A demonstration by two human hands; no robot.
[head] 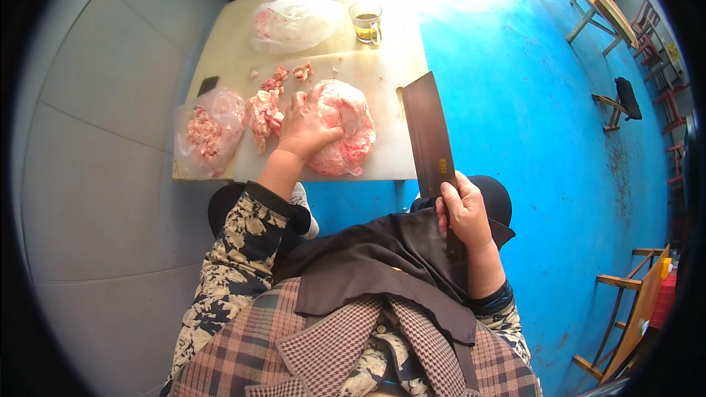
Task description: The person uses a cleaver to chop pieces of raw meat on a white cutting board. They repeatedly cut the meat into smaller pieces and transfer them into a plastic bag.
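My left hand (309, 129) rests on a large, pale pink piece of raw fatty meat (347, 127), thumb on top and fingers at its left edge. The meat lies on a white cutting board (391, 149). In my right hand (464, 209) is a cleaver (430, 132), gripped by its dark handle, its broad blade raised at the right of the board. Left of the big piece lies a smaller chunk of raw meat (263, 116), with little scraps (302, 71) behind it. A clear plastic bag (229, 110) at the table's left holds small cut pieces (204, 133).
A white plastic bag (298, 25) and a glass mug of liquid (366, 23) stand at the back of the table (226, 38). A wall (110, 176) is close on the left. Wooden tables (595, 0) and a small stool (620, 102) stand on the blue floor at right.
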